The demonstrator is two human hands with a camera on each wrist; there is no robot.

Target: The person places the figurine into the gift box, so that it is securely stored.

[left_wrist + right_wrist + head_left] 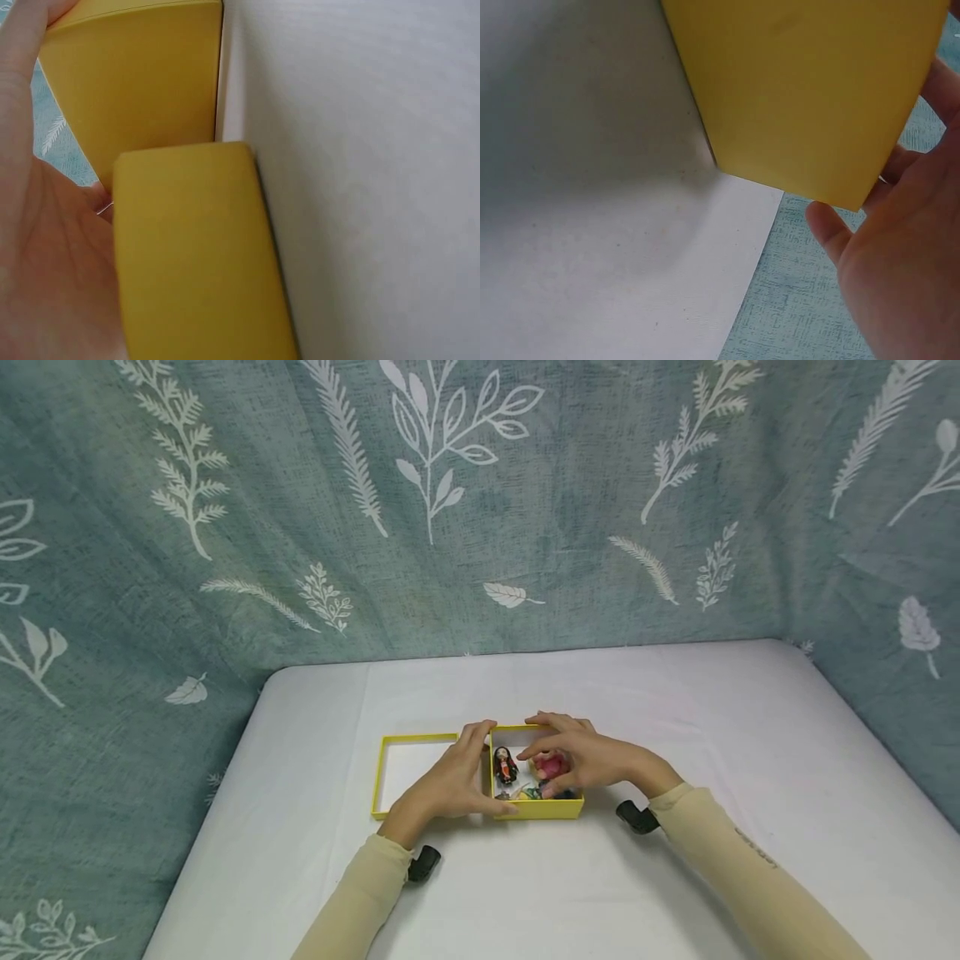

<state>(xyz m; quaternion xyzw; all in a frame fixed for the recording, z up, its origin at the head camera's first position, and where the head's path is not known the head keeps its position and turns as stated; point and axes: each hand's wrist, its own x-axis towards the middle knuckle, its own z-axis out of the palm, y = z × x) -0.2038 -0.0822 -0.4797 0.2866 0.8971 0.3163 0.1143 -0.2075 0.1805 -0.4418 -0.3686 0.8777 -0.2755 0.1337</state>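
A yellow-rimmed box (538, 810) with a white inside stands on the white table. My left hand (448, 781) grips its left side, thumb at the front wall and fingers at the back corner. In the left wrist view, that hand (60, 262) reaches round the yellow box (142, 82). My right hand (588, 756) is over the box's right part, index finger and thumb spread inside, other fingers by the back rim. Between them lies a pink-red item (551, 766), partly hidden. A small dark-haired figurine (506, 766) lies at the left inside, with small colourful pieces (528, 793) along the front.
Left of the box lies a shallow yellow-edged lid (378, 777), white inside, partly behind my left hand. The white table (525, 893) meets a green leaf-patterned cloth (480, 585) at the back and sides. Black wrist devices (424, 863) show under both sleeves.
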